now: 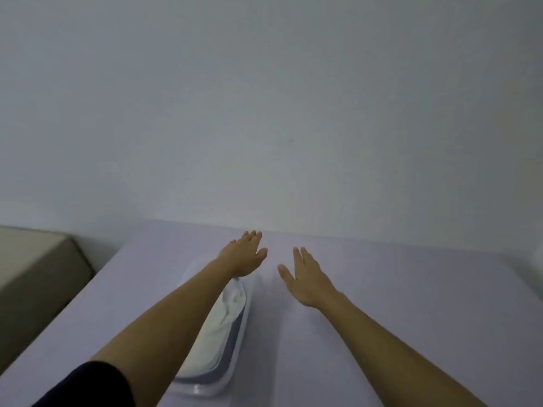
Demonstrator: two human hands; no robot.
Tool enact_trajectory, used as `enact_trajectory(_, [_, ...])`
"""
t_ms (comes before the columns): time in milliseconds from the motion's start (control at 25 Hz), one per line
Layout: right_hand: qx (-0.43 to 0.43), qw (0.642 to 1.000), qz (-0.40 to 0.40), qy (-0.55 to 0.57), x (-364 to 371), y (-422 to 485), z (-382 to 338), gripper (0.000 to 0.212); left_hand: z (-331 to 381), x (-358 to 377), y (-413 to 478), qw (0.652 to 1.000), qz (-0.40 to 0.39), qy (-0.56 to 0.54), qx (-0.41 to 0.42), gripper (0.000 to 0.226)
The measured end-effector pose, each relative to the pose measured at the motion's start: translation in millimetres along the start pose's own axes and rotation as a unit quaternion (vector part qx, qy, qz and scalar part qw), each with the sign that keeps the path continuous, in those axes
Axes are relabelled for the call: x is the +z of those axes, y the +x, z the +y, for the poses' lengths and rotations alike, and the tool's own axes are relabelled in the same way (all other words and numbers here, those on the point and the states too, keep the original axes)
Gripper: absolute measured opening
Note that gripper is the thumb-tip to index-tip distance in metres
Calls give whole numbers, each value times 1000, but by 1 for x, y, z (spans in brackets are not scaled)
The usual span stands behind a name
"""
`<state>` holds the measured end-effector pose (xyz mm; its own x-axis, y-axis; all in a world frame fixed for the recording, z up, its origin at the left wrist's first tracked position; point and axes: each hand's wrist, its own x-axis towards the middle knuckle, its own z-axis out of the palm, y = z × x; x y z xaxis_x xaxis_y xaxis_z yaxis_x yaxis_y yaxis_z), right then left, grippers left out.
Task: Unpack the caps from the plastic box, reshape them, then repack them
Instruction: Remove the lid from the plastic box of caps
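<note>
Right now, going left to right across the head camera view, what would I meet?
Beige block → plastic box holding white caps → right hand. The left hand overlaps the box, so I leave it out.

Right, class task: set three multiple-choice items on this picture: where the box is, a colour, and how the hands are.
1. Where is the plastic box? A) under the left forearm B) under the right forearm C) lifted in both hands
2. What colour is the fabric in it? A) red B) white C) black
3. How are the left hand and right hand? A) fists B) gripping caps C) open, holding nothing
Answers: 1 A, that arm crosses over it; 2 B, pale folds show inside; 3 C, fingers straight above the table.
</note>
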<state>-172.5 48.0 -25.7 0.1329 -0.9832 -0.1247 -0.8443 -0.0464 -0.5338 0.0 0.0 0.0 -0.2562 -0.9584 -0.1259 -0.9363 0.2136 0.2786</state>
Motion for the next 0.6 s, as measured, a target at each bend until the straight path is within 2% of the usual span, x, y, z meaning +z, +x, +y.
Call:
enact_trajectory(120, [5,995,-96,11,55,-15,1,78,-47,34,-32,998,-25,-19,-60,60])
enact_trajectory(240, [33,981,-163,101,111,-32,-6,90,-100,63,-70,989,-16,-32,-142,60])
enact_trajectory(360, [89,950,-191,229,148,-38,-22,104,-139,81,-102,970,2,-50,-237,64])
enact_trajectory(480, [94,929,-190,303,170,-50,-34,76,-157,108,-124,929,-16,-159,-334,72])
enact_trajectory(600, [113,927,-173,313,168,-47,-37,62,-154,118,-124,903,15,-233,-362,64])
